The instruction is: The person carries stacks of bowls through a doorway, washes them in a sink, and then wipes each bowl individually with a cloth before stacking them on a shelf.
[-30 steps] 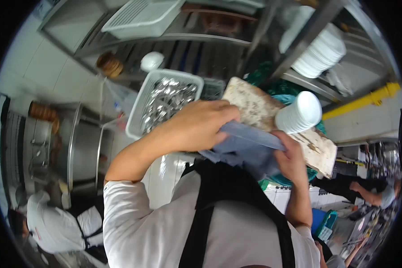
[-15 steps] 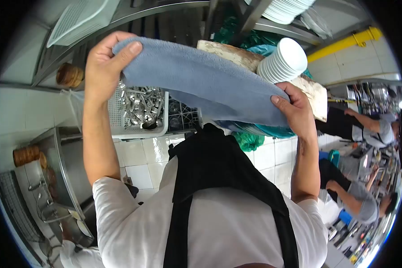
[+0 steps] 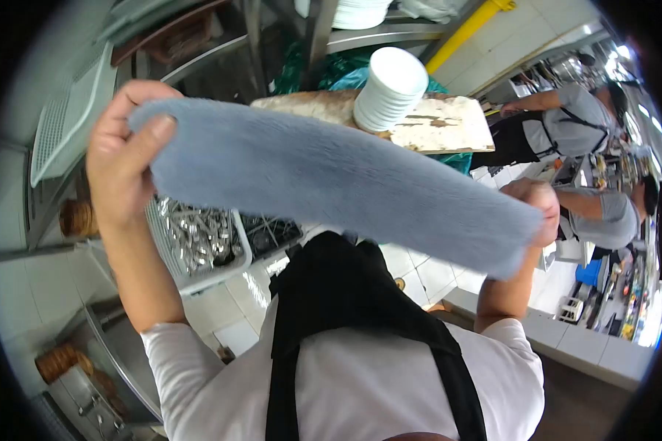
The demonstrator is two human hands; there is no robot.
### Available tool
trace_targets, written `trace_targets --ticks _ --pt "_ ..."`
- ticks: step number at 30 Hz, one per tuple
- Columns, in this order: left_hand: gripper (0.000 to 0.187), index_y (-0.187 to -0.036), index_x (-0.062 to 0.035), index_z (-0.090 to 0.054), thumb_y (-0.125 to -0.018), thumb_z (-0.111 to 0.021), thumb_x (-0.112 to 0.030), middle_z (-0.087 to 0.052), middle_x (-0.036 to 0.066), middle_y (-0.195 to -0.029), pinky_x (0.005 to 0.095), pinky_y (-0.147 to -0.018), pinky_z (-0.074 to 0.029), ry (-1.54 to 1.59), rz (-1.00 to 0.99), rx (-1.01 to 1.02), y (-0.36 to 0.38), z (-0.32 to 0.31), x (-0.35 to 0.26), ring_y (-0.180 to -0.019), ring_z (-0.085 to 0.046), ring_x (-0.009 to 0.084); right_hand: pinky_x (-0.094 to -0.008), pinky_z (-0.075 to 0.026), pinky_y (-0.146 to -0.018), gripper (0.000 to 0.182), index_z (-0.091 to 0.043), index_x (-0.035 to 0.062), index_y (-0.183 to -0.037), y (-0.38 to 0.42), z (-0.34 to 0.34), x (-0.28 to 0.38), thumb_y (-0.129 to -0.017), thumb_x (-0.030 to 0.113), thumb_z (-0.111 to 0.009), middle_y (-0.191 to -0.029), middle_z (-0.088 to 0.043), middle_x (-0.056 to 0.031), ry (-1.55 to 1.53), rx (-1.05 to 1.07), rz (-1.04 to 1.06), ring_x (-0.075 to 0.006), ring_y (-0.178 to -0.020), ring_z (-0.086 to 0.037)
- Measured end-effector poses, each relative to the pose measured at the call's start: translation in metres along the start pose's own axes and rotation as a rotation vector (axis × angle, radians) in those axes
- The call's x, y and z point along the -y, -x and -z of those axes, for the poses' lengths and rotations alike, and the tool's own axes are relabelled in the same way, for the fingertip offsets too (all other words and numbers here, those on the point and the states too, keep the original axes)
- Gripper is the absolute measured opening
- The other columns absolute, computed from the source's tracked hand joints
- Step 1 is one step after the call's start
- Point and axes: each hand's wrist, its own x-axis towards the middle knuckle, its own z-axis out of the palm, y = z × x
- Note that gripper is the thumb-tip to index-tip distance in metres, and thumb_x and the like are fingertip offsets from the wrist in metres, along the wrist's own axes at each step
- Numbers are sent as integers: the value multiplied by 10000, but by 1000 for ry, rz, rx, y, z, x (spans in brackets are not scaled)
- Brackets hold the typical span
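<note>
A grey-blue folded cloth [image 3: 331, 173] stretches between my two hands, slanting down to the right. My left hand [image 3: 125, 151] pinches its upper left end, thumb on the front. At the right end my right hand [image 3: 541, 206] grips the cloth, its fingers partly hidden behind the fabric and slightly blurred. Beyond the cloth a stack of white bowls [image 3: 391, 88] stands on a worn wooden board [image 3: 449, 123]. Under the cloth's left part, a white basket [image 3: 246, 253] holds metal cutlery [image 3: 202, 239].
Beside the cutlery is a black crate [image 3: 272, 231]. A white rack [image 3: 70, 117] is at the upper left, and white plates [image 3: 360, 13] sit on a shelf at the top. Two people [image 3: 574, 121] in grey shirts are at the right. A metal sink [image 3: 125, 353] is lower left.
The view has turned. The cloth now shows a broader flat face and slants more, with my left hand farther left and my right hand lower and farther right. Both hands still hold it.
</note>
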Motion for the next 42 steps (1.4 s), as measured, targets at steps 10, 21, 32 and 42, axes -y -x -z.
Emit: trace_targets --ticks 10,21,32,42 --pt "387 -1211 -16 -612 -863 -705 -157 -638 127 -1194 364 -908 -501 -845 -227 198 -75 -157 131 -1047 -628 254 -322 -508 -639 314 -662 -34 -805 49 -103 -114 -850 277 -673 -715 -640 -85 953 -634 -711 -233 -657 -632" --pt "160 -936 -15 -665 -788 -608 -33 -638 148 -901 444 -975 -409 -1477 -270 983 -162 -196 138 -980 -582 330 -296 -528 -612 284 -617 108 -1113 53 -22 -10 -845 194 -654 -987 -673 -51 1242 -50 -382 -198 -783 -686" --pt "237 -1122 18 -598 -993 -477 -140 -670 57 -1017 326 -832 -478 -342 268 179 -136 -218 113 -925 -622 154 -363 -476 -623 222 -600 169 -1058 45 28 -9 -839 198 -614 -913 -576 34 1263 235 -489 -184 -729 -597" --pt "373 -1218 66 -556 -1020 -439 -227 -632 108 -1122 317 -912 -441 230 230 -376 -40 -341 128 -1002 -584 168 -424 -488 -628 209 -612 82 -972 0 -1 30 -790 169 -666 -837 -612 -156 1465 -525 -661 -330 -761 -639"
